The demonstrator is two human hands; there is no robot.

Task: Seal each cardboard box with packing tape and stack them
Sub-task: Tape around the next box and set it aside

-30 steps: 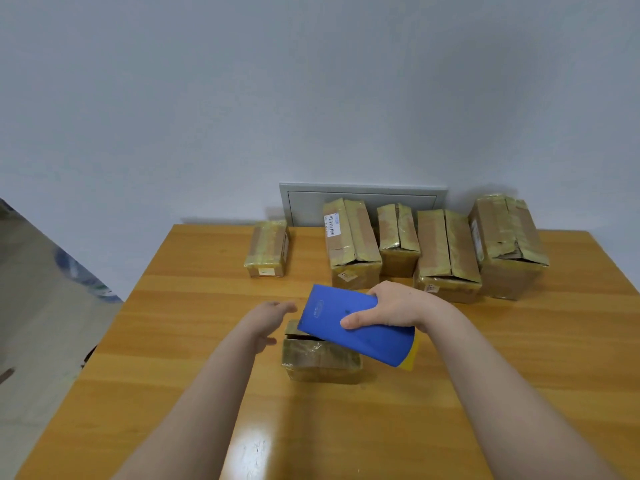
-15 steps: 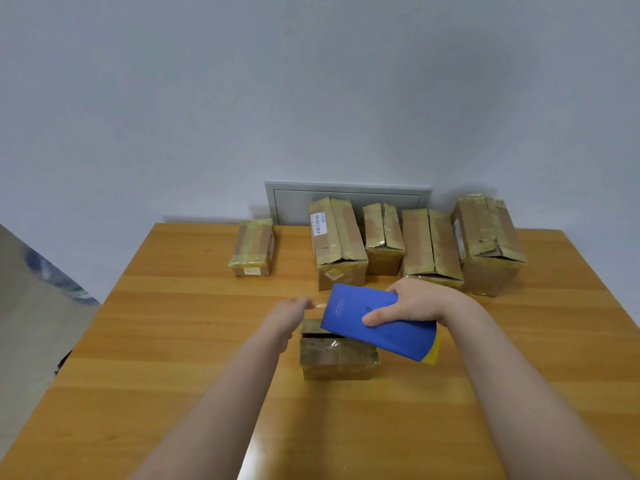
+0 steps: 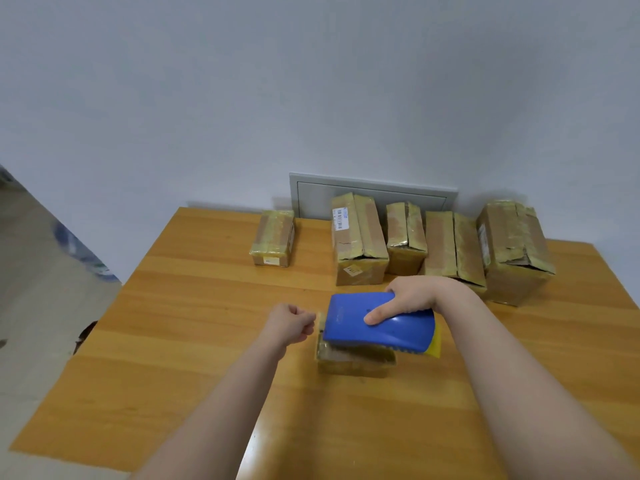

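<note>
View: head camera, looking down past both forearms.
Table (image 3: 207,323): wooden, carrying every box in sight.
Box (image 3: 353,363): small and tape-wrapped, near the table's middle, directly under the dispenser. Only the front face and left end showing.
Dispenser (image 3: 349,323): blue with a yellow rear edge, lying low over the box top, nose toward the box's left end.
Right hand (image 3: 412,299): wrapped over the dispenser, fingers curled round its far edge, thumb pressed on the blue top. A full, firm hold.
Left hand (image 3: 291,323): curled into a loose fist just beside the box's left end and near the dispenser nose. No telling whether a tape end is pinched there.
Tape (image 3: 320,320): a yellowish sliver between fist and nose, too small to trace further.
Back row (image 3: 358,240): four boxes side by side against the wall, close together, all showing tape on top.
Small box (image 3: 273,237): alone, left of the back row and apart from it, also taped.
Panel (image 3: 374,194): grey, set in the wall behind the back row.
Step in hand: by the look of it, starting a strip across the box top, at the left end.
Progress: nothing stacked yet; sealing seemingly on the last box.
Next move: likely a steady pull of the dispenser rightward along the top, pressed down, with the left end anchored by the left hand. Then a cut, a smoothing pass, and a lift toward a stack.
Risk: a light box likely to slide or tip with the pull if left unanchored.
</note>
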